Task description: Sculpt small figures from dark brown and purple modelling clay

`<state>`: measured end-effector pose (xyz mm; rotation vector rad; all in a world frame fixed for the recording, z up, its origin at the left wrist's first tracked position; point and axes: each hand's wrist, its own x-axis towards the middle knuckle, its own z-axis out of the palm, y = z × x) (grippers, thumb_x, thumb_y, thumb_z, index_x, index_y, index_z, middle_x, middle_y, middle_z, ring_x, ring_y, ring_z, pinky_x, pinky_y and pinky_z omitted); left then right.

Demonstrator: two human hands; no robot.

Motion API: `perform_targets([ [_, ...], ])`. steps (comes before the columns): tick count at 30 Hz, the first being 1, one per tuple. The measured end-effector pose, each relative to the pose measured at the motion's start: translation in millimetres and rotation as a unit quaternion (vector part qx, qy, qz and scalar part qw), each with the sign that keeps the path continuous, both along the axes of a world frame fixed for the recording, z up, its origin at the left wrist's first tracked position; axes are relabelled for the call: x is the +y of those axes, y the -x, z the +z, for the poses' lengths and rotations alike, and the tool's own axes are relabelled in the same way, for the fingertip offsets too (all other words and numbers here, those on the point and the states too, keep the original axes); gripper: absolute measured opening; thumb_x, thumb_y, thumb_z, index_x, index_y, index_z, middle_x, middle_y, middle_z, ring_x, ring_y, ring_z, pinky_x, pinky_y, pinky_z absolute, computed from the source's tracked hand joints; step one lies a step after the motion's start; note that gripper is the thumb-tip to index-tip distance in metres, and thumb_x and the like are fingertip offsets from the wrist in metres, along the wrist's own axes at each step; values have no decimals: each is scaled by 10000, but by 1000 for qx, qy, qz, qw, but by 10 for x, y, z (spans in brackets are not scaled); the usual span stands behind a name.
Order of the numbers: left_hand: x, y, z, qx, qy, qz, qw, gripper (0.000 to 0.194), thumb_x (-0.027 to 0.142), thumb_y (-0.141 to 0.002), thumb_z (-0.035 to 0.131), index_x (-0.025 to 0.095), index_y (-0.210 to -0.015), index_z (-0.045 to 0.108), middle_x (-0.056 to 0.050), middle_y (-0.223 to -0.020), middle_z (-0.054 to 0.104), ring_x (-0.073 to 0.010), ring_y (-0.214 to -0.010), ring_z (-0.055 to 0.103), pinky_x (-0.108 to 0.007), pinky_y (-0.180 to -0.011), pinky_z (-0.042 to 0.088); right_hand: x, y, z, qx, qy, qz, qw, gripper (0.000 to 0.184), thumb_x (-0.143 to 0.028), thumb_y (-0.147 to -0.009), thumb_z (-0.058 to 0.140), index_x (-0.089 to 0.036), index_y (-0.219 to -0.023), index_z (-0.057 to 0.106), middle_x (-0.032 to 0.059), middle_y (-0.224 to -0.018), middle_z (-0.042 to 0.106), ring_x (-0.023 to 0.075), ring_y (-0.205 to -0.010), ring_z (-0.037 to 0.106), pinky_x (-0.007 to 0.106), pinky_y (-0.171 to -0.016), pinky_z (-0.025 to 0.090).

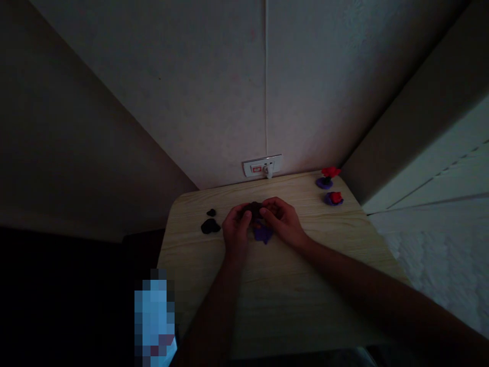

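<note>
Near the middle of the wooden table, my left hand [237, 227] and my right hand [282, 219] pinch a dark reddish-brown lump [255, 209] between them. It looks like soft modelling clay, though the dim light hides its detail. Both thumbs press on its near side, and the fingers curl behind it. Just below the lump is a flat purple piece [263, 234] with an uneven edge. Left of my left hand lie a larger black lump [210, 226] and a smaller black lump [211, 212].
At the table's [305, 295] far right corner stands a red-topped shape [330, 172] on a purple base, with a red and purple cup-like piece [334, 198] nearer. A wall socket [262, 166] with a plug sits behind the table. A blurred bright patch [155, 316] shows at lower left.
</note>
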<state>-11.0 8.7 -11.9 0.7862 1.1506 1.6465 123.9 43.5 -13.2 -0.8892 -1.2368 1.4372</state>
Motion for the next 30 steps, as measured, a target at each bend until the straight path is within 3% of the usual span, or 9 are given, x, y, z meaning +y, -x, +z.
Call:
perform_targets([
  [14, 3, 44, -31, 16, 7, 6, 1000, 329, 350, -730, 833, 157, -982, 745, -57, -876, 740, -133, -636, 670, -224, -532, 542, -13, -12, 87, -16, 13, 9, 1000, 334, -475, -800, 759, -185, -941, 673, -16, -659, 617, 98, -501, 515, 216, -453, 418],
  [30, -16, -8, 9, -10, 9, 18, 1000, 254, 320, -745, 774, 168, -935, 700, -37, -841, 710, -141, -634, 646, -234, -494, 518, -22, -9, 103, -32, 17, 22, 999, 363, -511, -766, 778, -194, -888, 649, -26, -647, 610, 109, -525, 525, 228, -487, 434],
])
